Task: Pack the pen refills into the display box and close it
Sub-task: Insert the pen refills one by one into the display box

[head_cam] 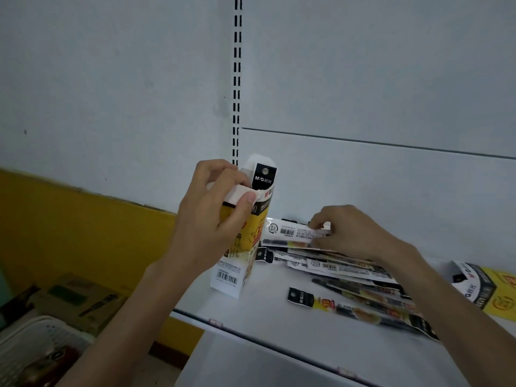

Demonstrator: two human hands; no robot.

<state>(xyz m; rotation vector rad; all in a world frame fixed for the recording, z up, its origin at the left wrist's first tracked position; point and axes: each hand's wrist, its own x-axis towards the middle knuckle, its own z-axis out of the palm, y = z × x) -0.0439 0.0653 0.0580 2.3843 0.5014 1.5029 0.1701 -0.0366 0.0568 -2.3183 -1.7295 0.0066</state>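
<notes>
Shelf (265,317): refill pack (290,233) in right grip (351,233)

"M&G" brand on refill pk (264,174) sticking from display box (234,263) top

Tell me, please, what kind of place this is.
Probably a stationery shop or its stockroom. The white shelf has a slotted upright behind it, barcoded pen refill packs lie piled on it, and the left hand holds a printed display box while the right hand pinches one pack.
</notes>
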